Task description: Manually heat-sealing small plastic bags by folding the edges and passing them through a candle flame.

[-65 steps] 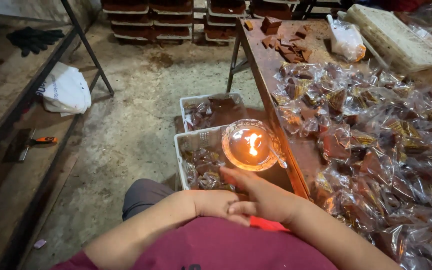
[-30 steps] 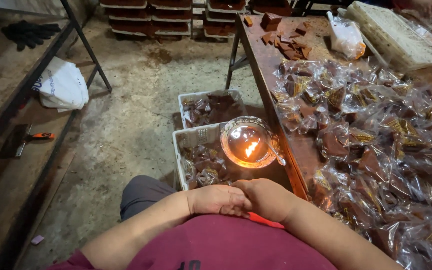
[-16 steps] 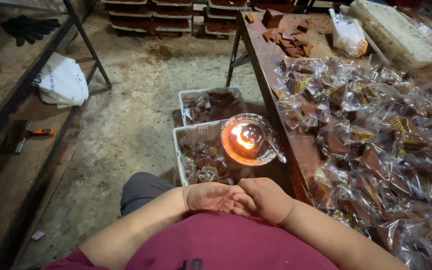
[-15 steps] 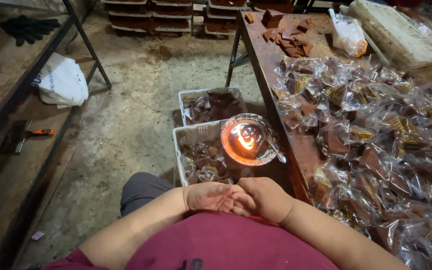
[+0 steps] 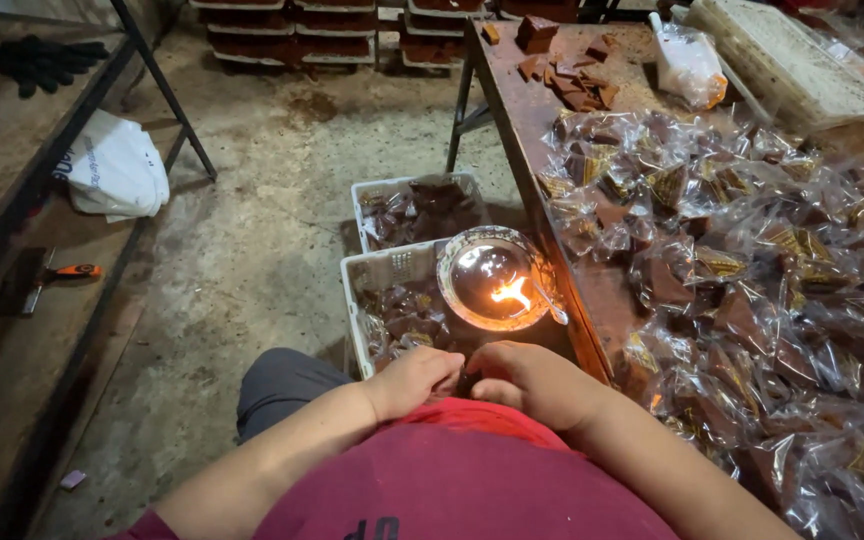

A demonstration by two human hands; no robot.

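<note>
Fingers of the left hand [image 5: 414, 380] and right hand [image 5: 532, 382] press together, pinching something small I cannot make out, just below the lit lamp [image 5: 493, 278] (open flame), so drifting forward could scorch skin or the wrapped sweets [image 5: 752, 270] to the right.

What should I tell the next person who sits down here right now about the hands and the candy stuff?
Left hand and right hand: together at the lap, fingertips touching; whatever they pinch is hidden.
Flame bowl: lit, just ahead of the hands, on the near white crate.
Done: both crates hold wrapped pieces; far crate too.
Left: a big heap of clear-wrapped brown pieces on the table, plus bare brown blocks at its far end.
</note>
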